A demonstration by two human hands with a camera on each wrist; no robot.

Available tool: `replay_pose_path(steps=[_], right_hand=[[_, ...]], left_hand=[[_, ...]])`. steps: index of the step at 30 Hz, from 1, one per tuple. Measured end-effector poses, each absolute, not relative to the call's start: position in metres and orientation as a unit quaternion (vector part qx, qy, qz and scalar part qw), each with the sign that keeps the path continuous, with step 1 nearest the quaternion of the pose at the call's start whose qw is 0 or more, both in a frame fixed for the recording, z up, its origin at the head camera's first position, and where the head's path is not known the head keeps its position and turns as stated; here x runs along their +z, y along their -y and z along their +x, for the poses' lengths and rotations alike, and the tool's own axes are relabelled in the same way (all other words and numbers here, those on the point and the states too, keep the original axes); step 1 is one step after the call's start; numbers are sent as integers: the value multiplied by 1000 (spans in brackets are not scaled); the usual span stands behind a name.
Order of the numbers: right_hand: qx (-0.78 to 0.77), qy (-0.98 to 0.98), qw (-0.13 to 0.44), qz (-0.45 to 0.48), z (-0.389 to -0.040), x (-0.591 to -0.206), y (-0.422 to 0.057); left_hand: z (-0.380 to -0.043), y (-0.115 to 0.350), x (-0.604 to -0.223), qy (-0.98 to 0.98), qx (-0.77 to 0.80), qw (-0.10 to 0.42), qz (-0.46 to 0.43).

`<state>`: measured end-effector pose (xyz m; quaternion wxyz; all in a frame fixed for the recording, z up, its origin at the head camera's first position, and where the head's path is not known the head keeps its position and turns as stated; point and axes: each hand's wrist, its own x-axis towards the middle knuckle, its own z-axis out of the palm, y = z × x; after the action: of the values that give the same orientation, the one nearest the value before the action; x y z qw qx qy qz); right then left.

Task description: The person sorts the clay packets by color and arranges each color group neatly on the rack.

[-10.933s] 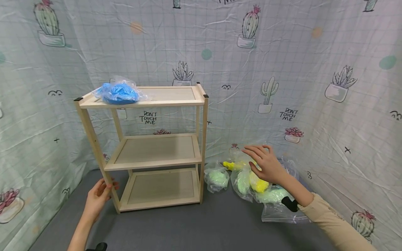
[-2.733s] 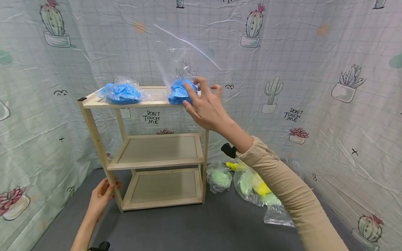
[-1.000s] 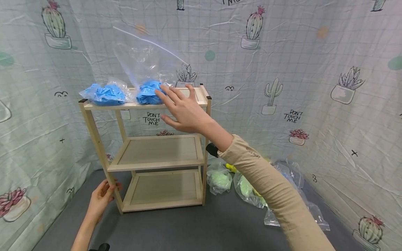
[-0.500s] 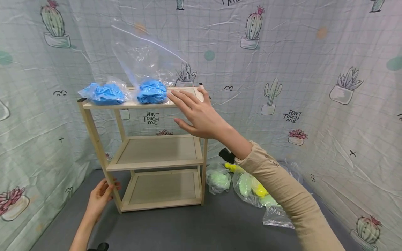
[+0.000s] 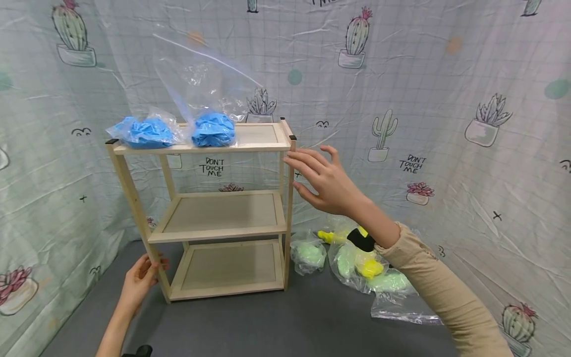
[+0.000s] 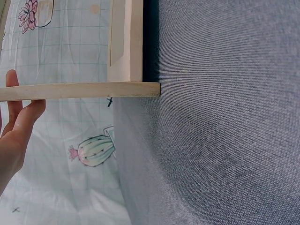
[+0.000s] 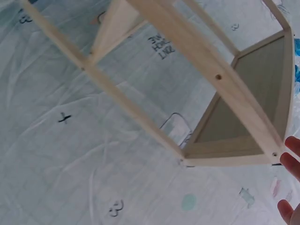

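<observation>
My left hand (image 5: pixel 137 281) grips the lower front left leg of a small wooden shelf rack (image 5: pixel 218 234); in the left wrist view the thumb and fingers lie on either side of that leg (image 6: pixel 93 90). On the rack's top board sit two clear plastic bags with blue contents: one at the left end (image 5: pixel 149 133), and a second blue bag (image 5: pixel 213 130) right of it, its clear upper part standing up. My right hand (image 5: pixel 327 181) is beside the top of the front right post, fingers extended, holding nothing. Whether its fingertips touch the post I cannot tell.
Right of the rack on the dark grey surface (image 5: pixel 312 322) lies a clear bag with pale green contents (image 5: pixel 310 255). Farther right, several bags with yellow (image 5: pixel 369 267) and green contents lie in a pile, partly behind the right forearm. A cactus-print curtain (image 5: pixel 424 74) encloses the back and sides.
A second blue bag has come onto the top board, and the first has been pushed left. My right hand has let go and moved right, off the board. The left hand stays put.
</observation>
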<state>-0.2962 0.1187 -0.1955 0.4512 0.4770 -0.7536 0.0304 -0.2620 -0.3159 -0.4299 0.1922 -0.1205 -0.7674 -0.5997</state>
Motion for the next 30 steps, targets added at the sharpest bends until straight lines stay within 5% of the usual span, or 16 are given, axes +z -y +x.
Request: replay_pose_path(steps=[30], right_hand=[[-11, 837, 434, 332, -335, -343, -322]], left_hand=[[-264, 316, -431, 744, -626, 185, -144]])
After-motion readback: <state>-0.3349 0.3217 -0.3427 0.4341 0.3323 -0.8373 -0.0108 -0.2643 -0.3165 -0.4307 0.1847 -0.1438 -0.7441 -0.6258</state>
